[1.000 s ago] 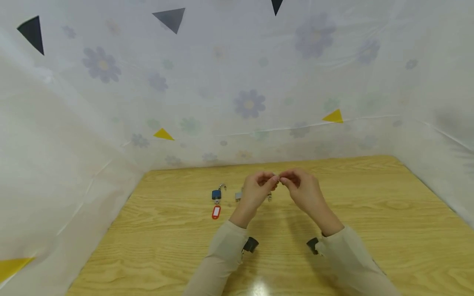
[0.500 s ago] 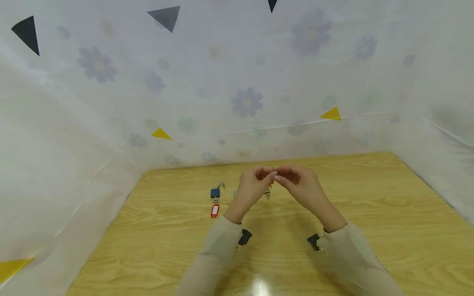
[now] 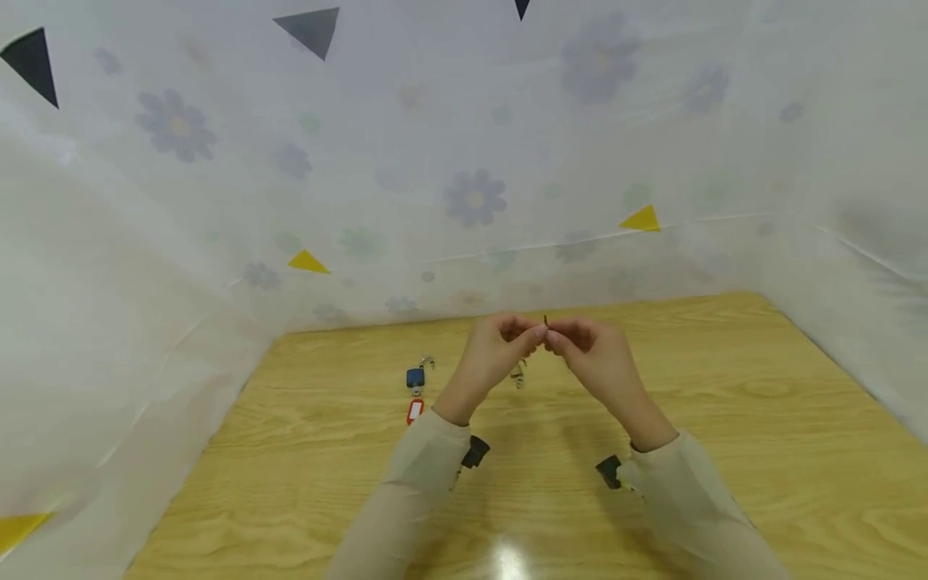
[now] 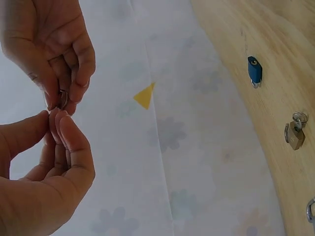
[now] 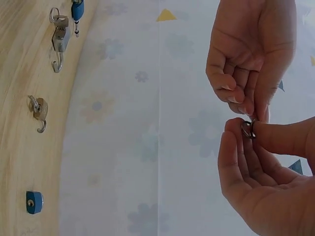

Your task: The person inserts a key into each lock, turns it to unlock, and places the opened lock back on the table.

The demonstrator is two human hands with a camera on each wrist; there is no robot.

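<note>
Left hand [image 3: 493,358]: raised above the bench [image 3: 725,419], fingers [image 4: 66,135] curled, tips pinching a small metal ring [image 5: 247,129].
Right hand [image 3: 590,362]: fingers [image 5: 231,96] curled, pinching the same ring from the other side.
Metal ring: between both hands' fingertips, off the bench.
Below the fingers: brass padlock [image 4: 294,135], open.
Left of the fingers: blue padlock [image 3: 416,376], red key tag [image 3: 414,412].

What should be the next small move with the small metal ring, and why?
Probably pry the key ring open with a thumbnail. Both the left hand and the right hand pinch it above the table, and nothing hangs on it.
</note>
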